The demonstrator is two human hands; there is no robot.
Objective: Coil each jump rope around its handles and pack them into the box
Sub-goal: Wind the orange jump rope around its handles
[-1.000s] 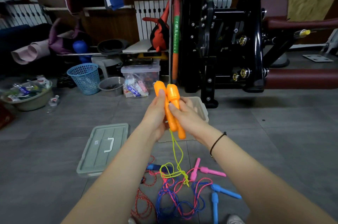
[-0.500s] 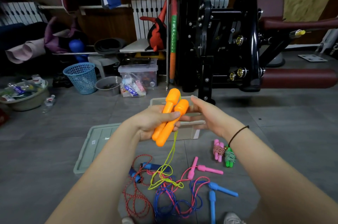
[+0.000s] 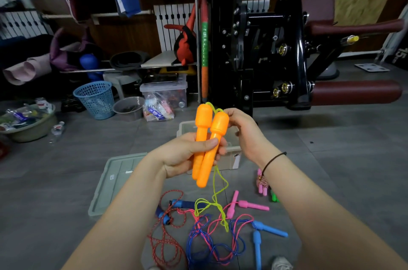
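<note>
The box (image 3: 231,158) sits open on the floor at 12 o'clock, just behind the hands, with its lid (image 3: 114,181) lying flat off at 9. Down at 6 o'clock there's the loose tangle (image 3: 205,245) of red, blue and pink ropes, not yet wound, and two small bundles (image 3: 262,182) already coiled over at 4. Up front, the left hand (image 3: 183,157) has its fingers and thumb wrapped round the lower shafts of both orange handles (image 3: 208,141), held side by side. Their long axis runs nearly upright, fat heads toward 12 to 1 o'clock, tails toward 6 to 7. The right hand (image 3: 242,130) sits at 2 o'clock from that grip, right beside the heads, fingers curled in. It looks to be pinching the yellow cord (image 3: 224,219) where it crosses over the tops. The rest of the cord drops from under the left hand straight toward 6, down into the tangle. So the winding hand is the right one. My read: each turn must go across the handles' length, drawing slack up from 6 o'clock, with snagging in the pile the risk.
</note>
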